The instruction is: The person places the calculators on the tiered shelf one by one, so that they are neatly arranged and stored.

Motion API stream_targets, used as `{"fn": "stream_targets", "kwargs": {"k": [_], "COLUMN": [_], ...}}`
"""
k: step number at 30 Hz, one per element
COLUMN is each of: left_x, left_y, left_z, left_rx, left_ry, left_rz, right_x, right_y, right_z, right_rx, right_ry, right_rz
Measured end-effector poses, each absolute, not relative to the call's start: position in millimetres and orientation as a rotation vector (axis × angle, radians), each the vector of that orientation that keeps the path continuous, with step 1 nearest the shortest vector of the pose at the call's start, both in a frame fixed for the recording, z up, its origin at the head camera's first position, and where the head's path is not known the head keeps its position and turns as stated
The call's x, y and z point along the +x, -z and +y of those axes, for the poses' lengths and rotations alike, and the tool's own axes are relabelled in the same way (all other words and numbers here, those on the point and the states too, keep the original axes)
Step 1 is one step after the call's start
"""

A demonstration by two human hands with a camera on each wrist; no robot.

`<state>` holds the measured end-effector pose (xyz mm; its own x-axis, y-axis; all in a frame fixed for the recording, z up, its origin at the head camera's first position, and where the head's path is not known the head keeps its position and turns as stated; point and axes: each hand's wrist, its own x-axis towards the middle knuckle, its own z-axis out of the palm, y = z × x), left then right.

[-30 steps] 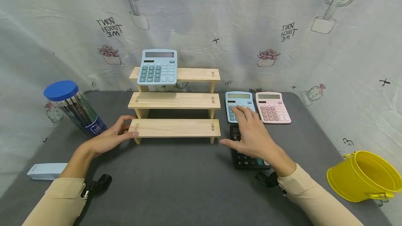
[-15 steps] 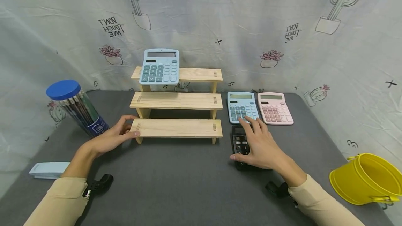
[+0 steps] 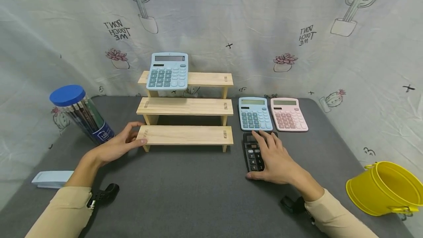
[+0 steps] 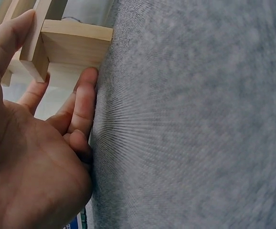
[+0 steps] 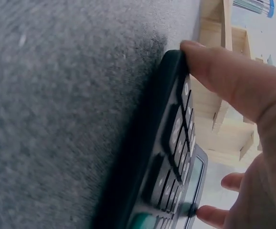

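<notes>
My left hand [image 3: 115,144] holds the left end of the lowest board of a three-tier wooden stand [image 3: 185,135]. Its thumb lies on the board, and the other fingers are by the end and the leg [image 4: 76,43]. My right hand [image 3: 275,159] spans a black calculator [image 3: 254,157] lying on the grey table. The thumb [image 5: 214,67] is against its near corner and the fingertips are at its far edge, by the display; the palm hides much of the keypad. Just beyond are a blue calculator [image 3: 254,115] and a pink calculator [image 3: 289,115], side by side.
Another blue calculator [image 3: 167,71] leans on the stand's top tier. To the left are a blue-lidded jar [image 3: 82,113] of pencils and a pale blue box [image 3: 53,179]. A yellow bucket [image 3: 380,190] stands at the right edge. A printed curtain [image 3: 211,21] hangs behind.
My right hand has come from above the black calculator's left side, back toward me and right, and its thumb and fingertips now span it. The left hand stays on the stand.
</notes>
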<state>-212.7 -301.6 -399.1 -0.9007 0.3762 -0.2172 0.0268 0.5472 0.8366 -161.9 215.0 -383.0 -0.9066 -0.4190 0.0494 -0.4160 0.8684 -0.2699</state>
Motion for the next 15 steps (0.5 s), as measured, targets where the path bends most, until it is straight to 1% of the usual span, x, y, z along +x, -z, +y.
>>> {"fn": "stream_targets", "kwargs": {"k": [5,15], "left_x": [-212.4,-213.0], "left_y": [399.9,401.6], "left_z": [-302.5,-302.6], "left_rx": [0.309,0.335], "left_ry": [-1.291,-1.297], "left_rz": [2.402,2.413], "right_x": [-161.7,-162.0], "right_y": [381.5,387.3], "right_z": [219.0,232.0], "right_rx": [-0.67,-0.542], "right_ry": [0.487,0.541], "right_rz": [2.989,2.957]}}
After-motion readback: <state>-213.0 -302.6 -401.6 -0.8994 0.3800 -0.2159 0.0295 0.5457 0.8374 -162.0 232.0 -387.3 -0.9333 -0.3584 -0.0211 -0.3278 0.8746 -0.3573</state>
